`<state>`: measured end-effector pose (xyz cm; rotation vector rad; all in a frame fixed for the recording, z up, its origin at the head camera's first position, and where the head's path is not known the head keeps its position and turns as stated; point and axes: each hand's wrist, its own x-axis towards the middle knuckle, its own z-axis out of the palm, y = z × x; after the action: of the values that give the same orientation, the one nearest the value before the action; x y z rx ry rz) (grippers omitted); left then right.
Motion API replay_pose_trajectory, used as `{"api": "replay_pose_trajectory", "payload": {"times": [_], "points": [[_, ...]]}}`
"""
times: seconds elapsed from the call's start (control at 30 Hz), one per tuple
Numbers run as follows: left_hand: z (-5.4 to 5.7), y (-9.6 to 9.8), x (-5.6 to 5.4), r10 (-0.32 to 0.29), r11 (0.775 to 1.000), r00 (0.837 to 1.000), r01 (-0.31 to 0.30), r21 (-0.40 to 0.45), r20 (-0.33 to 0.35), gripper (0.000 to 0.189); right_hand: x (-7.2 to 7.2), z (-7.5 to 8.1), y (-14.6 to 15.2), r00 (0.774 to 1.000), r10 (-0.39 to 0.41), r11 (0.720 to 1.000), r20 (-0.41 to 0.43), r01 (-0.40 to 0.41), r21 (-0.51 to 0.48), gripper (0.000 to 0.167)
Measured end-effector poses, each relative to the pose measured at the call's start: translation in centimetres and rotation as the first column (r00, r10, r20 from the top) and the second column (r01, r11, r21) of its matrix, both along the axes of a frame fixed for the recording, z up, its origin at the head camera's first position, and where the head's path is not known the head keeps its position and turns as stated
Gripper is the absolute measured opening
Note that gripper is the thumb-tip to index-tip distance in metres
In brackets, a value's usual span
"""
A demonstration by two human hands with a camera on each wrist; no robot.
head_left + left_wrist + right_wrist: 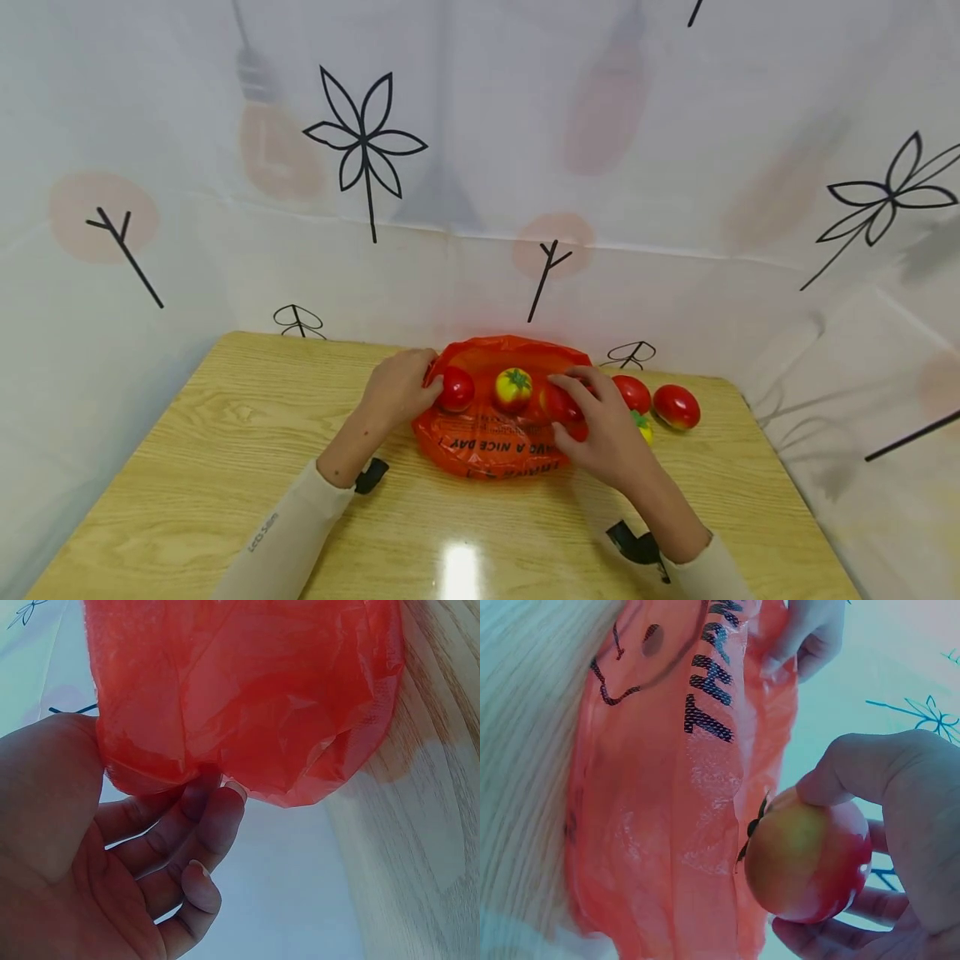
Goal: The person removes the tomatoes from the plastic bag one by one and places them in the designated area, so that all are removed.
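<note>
A red plastic bag (487,458) with black print lies mouth-up on the table. My left hand (397,387) pinches its left edge; in the left wrist view the thumb is hidden behind the red film (247,690). At the bag's mouth, my right hand (609,429) holds a glossy red-and-yellow tomato (810,859) between thumb and fingers, its green stem end facing the bag. Within the bag's opening show a red tomato (456,389), close to the left thumb, and a yellow-red one (513,387) with a green top.
Right of the bag sit two red tomatoes, one nearer (632,393) and one farther right (677,407). A yellow one (642,426) is partly hidden behind my right hand. The wooden table (225,433) meets a patterned cloth (465,275) at its back edge.
</note>
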<state>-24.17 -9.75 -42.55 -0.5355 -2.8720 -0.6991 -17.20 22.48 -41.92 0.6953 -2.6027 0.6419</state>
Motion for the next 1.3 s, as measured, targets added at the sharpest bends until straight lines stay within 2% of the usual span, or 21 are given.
{"api": "replay_pose_trajectory", "payload": {"times": [0.43,1.3], "points": [[-0.1,0.1,0.1,-0.002,1.0,1.0,0.002,-0.001,-0.01,0.019,1.4,0.1,1.4,0.999,-0.046,0.998,-0.023,0.045,-0.034,0.066],[-0.1,-0.1,-0.1,-0.001,1.0,1.0,0.0,-0.02,-0.022,0.02,3.0,0.0,5.1,0.984,-0.1,0.995,-0.144,0.098,-0.021,0.066]]}}
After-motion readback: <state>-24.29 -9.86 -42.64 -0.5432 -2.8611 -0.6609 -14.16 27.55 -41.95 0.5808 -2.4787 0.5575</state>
